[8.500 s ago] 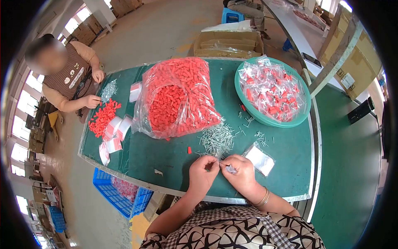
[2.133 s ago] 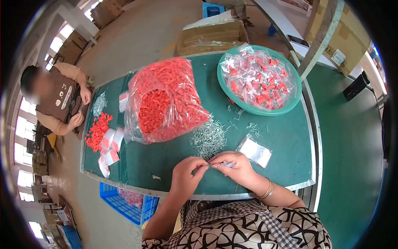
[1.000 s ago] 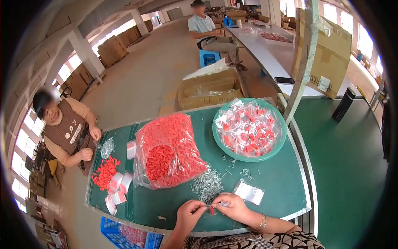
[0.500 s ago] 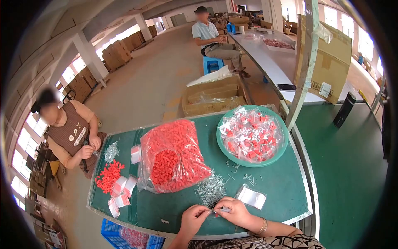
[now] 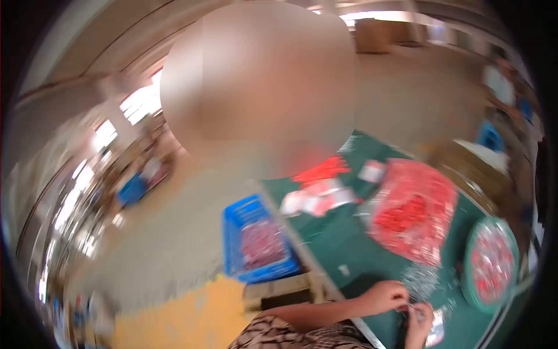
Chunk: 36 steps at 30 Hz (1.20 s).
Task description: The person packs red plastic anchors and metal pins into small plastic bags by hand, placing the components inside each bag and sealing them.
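Near the front edge of the green table, my left hand and my right hand meet, fingertips pinched. Between them is a small whitish piece, apparently a small clear plastic bag; motion blurs it. Just beyond my fingers lies a heap of metal screws. Behind the heap rests a large clear bag of red plastic plugs. A flat pack of clear bags sits beside my right hand, partly covered by it. At the right stands a round green basket filled with small packed bags.
Loose red plugs and packs of small bags lie at the table's far left end. Beside the table is a blue crate with filled bags. A cardboard box stands behind. A seated person shows at right.
My view has swung left and blurred, so the table and both hands appear further right. The blue crate shows more fully. Both hands stay together, pinching the small piece.
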Available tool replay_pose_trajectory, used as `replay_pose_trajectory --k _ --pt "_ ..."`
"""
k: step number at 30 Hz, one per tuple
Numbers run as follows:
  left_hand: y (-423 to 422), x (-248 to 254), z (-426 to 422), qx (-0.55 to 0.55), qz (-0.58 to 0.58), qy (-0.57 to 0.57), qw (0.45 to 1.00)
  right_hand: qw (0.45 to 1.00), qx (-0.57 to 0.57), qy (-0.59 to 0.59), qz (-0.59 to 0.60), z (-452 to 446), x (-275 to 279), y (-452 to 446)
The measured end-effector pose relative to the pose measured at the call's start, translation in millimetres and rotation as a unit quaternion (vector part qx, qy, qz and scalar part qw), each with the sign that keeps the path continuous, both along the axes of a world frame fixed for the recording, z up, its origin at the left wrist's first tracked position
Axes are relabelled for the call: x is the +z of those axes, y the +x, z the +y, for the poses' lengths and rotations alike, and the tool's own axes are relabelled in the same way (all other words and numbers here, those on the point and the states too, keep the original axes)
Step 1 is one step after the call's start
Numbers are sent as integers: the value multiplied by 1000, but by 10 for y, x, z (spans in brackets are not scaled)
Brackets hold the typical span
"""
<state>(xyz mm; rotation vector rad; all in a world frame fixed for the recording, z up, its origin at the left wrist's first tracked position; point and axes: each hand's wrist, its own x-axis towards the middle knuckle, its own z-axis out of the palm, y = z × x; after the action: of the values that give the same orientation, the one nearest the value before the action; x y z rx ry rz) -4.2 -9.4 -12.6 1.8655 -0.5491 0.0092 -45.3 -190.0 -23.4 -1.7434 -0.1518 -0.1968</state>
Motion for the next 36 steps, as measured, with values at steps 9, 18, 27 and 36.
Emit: replay_pose_trajectory --k 9,18,27,36 --pt "-299 66 41 72 56 -72 993 977 86 1 196 -7 142 -71" --pt "-326 161 62 79 62 -87 991 953 81 119 266 -16 118 -103" --pt "-293 -38 -85 60 63 -66 994 963 72 118 232 -56 96 -148" --pt "-307 7 -74 82 48 -59 994 962 7 151 227 -29 89 -138"
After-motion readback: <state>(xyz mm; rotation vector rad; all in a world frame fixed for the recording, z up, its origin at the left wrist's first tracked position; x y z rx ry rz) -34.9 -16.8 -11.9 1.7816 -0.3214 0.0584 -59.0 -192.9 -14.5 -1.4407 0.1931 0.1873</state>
